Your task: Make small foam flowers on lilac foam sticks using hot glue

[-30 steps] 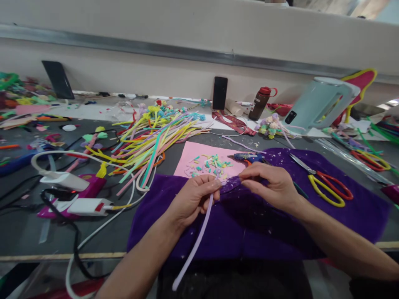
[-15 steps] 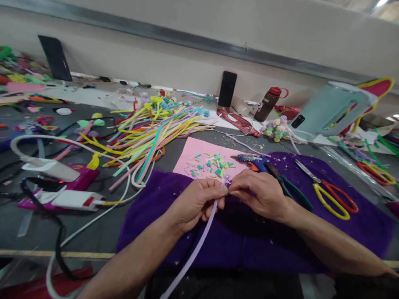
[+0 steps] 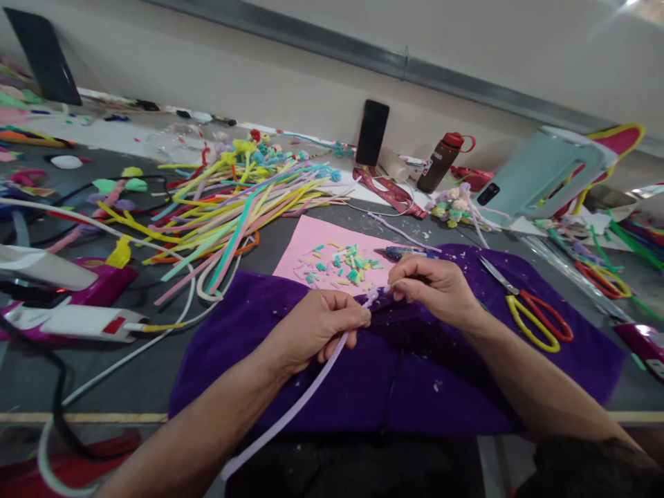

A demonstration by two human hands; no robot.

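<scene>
Both hands meet mid-frame over the purple cloth (image 3: 363,387) so bits stay on the bench. Left hand (image 3: 311,332) and right hand (image 3: 436,287) each have their grip pinched on the lilac pipe cleaner (image 3: 306,398), its tail hanging toward the lower left

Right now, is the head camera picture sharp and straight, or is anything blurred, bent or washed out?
Head view: hands and the lilac fuzzy pipe cleaner are fairly sharp; the grey metal wall rail tilts and bows from the wide lens; white glare at the top right corner; left edge objects smear.
</scene>
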